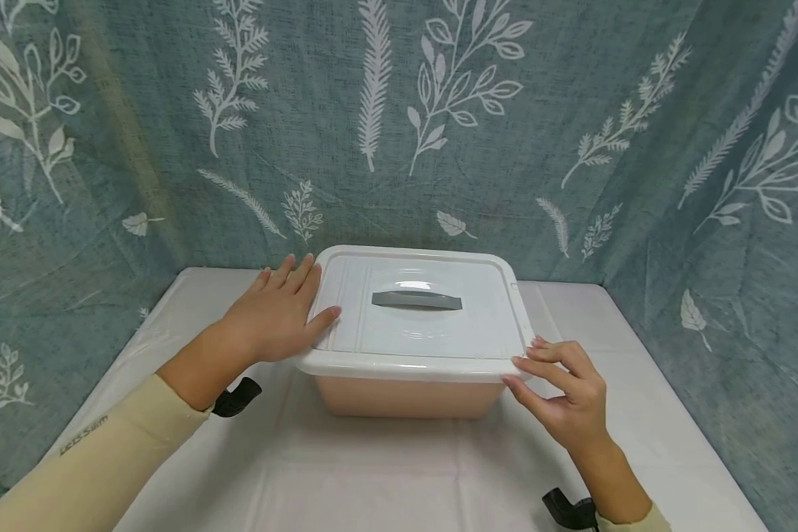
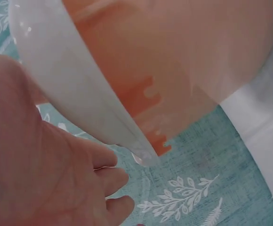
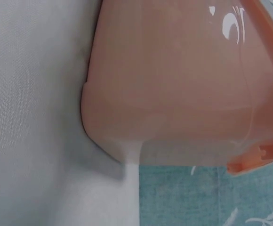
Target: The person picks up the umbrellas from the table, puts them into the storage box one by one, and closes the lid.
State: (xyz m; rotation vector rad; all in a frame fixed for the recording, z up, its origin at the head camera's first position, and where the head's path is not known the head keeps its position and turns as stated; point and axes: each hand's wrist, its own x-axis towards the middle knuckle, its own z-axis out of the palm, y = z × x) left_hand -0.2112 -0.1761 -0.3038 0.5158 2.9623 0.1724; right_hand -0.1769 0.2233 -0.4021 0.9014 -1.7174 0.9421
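Observation:
A peach plastic storage box (image 1: pixel 408 399) stands on the table, its wall also filling much of the left wrist view. On top lies a white lid (image 1: pixel 346 295) with a grey handle (image 1: pixel 417 299). My left hand (image 1: pixel 275 314) rests along the lid's left edge, fingers stretched toward the far corner and thumb over the top. At the near right corner, the fingertips and thumb of my right hand (image 1: pixel 568 391) touch the lid's rim, fingers slightly bent. Orange notched tabs (image 2: pixel 143 96) on the box show under the lid's edge. The box's inside is hidden.
A white cloth (image 1: pixel 366 480) covers the table. Blue-green curtains with white leaf prints (image 1: pixel 319 133) hang behind it and along both sides. Black wrist mounts (image 1: pixel 237 397) show at both of my sleeves.

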